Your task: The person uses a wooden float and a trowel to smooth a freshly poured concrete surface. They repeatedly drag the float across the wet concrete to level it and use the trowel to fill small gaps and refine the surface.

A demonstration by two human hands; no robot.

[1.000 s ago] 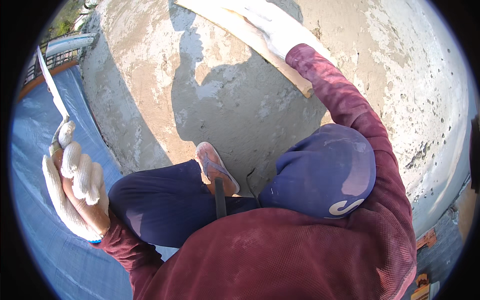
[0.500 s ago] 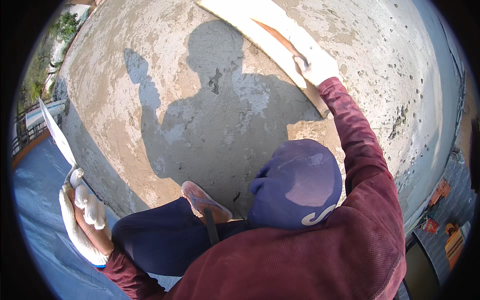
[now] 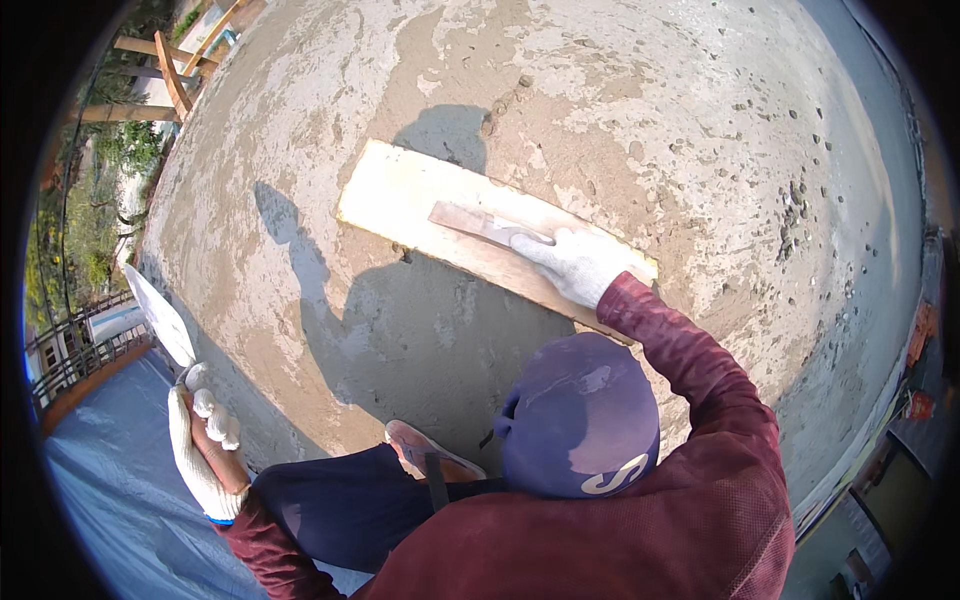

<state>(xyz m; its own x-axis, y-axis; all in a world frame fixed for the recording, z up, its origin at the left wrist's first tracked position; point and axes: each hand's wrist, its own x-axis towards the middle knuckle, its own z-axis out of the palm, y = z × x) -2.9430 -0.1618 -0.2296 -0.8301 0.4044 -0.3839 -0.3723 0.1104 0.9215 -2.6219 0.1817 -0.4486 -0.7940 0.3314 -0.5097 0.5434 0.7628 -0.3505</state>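
Note:
In a white knit glove, my right hand is closed round the handle of a long wooden plastering float. The float lies at a slant over the patchy wet mortar surface, its far left end bright in the sun. My left hand, also gloved, grips a pointed trowel by its wooden handle, blade up, out at the left. Whether mortar sits on the trowel blade cannot be made out.
My shadow falls across the mortar. A sandalled foot rests at its near edge. Blue sheeting spreads at the lower left, with a railing and wooden beams beyond. Rough pitted mortar shows at the right.
The float in my right hand has come nearer and to the left, turning closer to crosswise. My left hand with the trowel has shifted slightly right and nearer.

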